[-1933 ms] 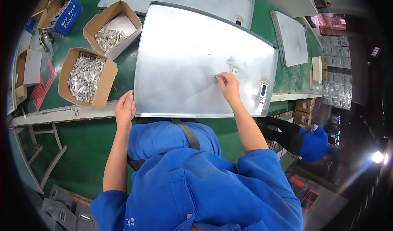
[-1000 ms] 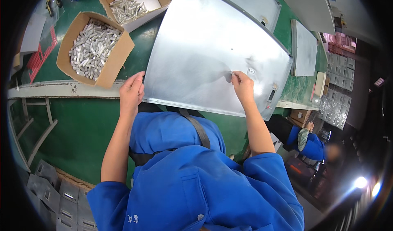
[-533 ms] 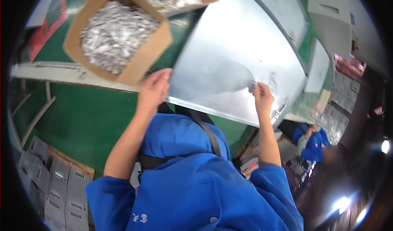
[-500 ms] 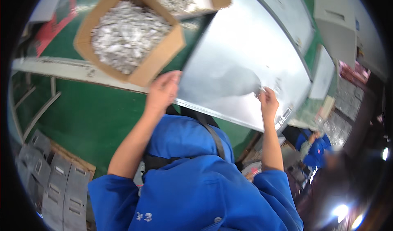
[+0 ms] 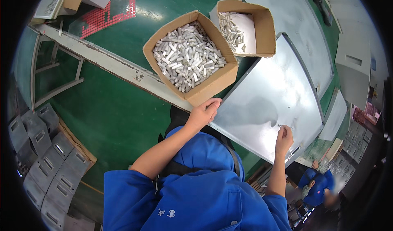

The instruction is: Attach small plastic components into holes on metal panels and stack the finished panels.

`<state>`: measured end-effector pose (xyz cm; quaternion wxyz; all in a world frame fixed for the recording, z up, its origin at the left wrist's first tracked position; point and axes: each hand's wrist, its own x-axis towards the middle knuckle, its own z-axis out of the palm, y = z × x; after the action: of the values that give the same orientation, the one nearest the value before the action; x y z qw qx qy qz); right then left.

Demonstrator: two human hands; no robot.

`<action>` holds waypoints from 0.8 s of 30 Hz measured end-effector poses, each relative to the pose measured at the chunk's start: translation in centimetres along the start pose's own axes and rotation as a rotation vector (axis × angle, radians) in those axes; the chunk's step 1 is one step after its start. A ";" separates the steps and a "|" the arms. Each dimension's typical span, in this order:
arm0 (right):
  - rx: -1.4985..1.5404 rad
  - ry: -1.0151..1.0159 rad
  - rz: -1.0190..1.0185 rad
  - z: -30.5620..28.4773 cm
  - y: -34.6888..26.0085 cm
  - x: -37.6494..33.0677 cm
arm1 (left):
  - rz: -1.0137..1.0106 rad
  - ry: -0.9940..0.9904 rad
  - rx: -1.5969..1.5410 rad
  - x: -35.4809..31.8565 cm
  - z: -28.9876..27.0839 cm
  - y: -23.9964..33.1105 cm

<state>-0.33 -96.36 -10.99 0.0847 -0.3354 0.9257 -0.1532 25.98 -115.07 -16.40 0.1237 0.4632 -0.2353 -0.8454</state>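
My left hand [image 5: 204, 115] is at the table edge, between the near corner of a cardboard box [image 5: 216, 85] and the left edge of a grey metal panel [image 5: 254, 104]. Its fingers are closed together; anything inside them is hidden. Over the right part of the panel, my right hand [image 5: 284, 141] pinches something tiny and dark that I cannot make out. The box holds a heap of small white-grey cylindrical pieces [image 5: 188, 55]. Behind it stands a smaller cardboard box [image 5: 264, 30] with fewer such pieces and a white bottom.
Another metal panel [image 5: 301, 22] lies beyond mine, with a black handheld tool [image 5: 321, 6] at its far side. Red perforated sheet [image 5: 108, 18] lies far left on the green table. Grey drawers [image 5: 61, 169] stand lower left. A person in blue [image 5: 315, 186] is at lower right.
The view has swung, so boxes, panel and both hands appear farther right and lower. Against the panel, both hands hold nearly the same places, fingers still closed.
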 end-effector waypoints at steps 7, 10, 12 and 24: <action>0.475 0.008 -0.344 -0.5 -16.7 1.7 | -0.002 0.001 0.042 0.1 -0.2 0.1; 0.585 -0.054 -0.593 0.6 -23.9 2.3 | 0.014 0.004 0.059 0.0 -0.2 0.6; 0.569 -0.133 -0.676 1.5 -27.3 2.4 | 0.055 -0.018 0.050 0.2 -0.4 0.1; 0.320 -0.363 -0.837 5.4 -31.8 3.9 | 0.038 -0.044 0.045 0.4 -2.3 2.0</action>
<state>17.03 -123.21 -5.47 0.2262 -0.6833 0.6463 -0.2536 27.69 -117.62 -16.78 0.1242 0.4427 -0.2657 -0.8473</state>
